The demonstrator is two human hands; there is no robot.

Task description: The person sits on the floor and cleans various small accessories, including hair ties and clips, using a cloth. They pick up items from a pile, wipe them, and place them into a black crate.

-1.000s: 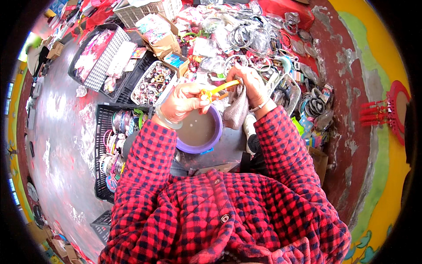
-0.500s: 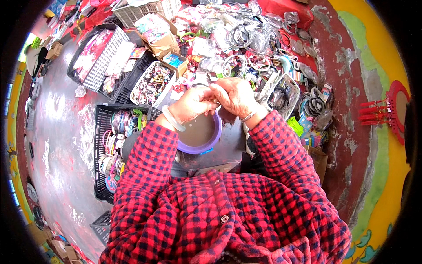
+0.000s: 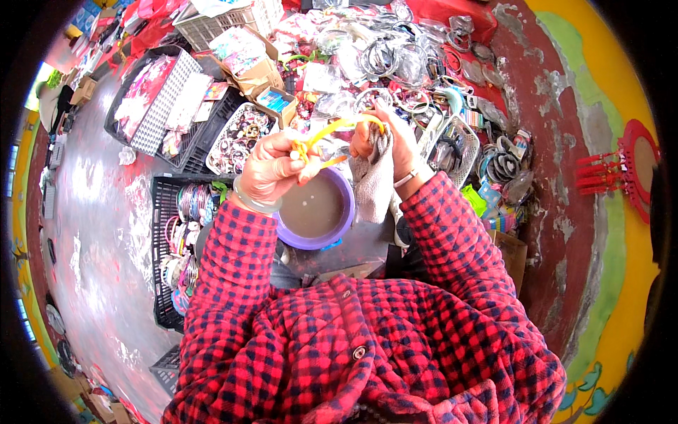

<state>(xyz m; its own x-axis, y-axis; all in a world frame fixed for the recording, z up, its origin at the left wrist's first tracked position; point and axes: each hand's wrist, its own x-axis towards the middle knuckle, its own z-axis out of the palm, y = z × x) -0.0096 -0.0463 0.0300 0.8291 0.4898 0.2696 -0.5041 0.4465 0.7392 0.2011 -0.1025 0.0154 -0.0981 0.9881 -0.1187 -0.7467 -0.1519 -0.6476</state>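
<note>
My left hand (image 3: 270,169) pinches one end of a yellow headband (image 3: 335,127), near a knotted, bow-like bit on it. The band arcs across to my right hand (image 3: 397,146), which is closed around its other side together with a greyish cloth (image 3: 374,189). The cloth hangs down from my right fingers, dark at its top. Just below the band stands a round purple basin (image 3: 347,220) of murky water with a few pale specks floating. A pale bangle (image 3: 257,203) circles my left wrist.
A black crate (image 3: 162,265) of headbands stands at my left. White baskets of hair accessories (image 3: 242,139) and dark bands (image 3: 452,157) lie beyond the basin on both sides. Farther off are a heap of plastic-wrapped bands (image 3: 392,60) and cardboard boxes (image 3: 263,69).
My hands have moved apart; they were close together above the basin. The yellow headband now shows stretched between them, and the cloth hangs in view from my right hand.
</note>
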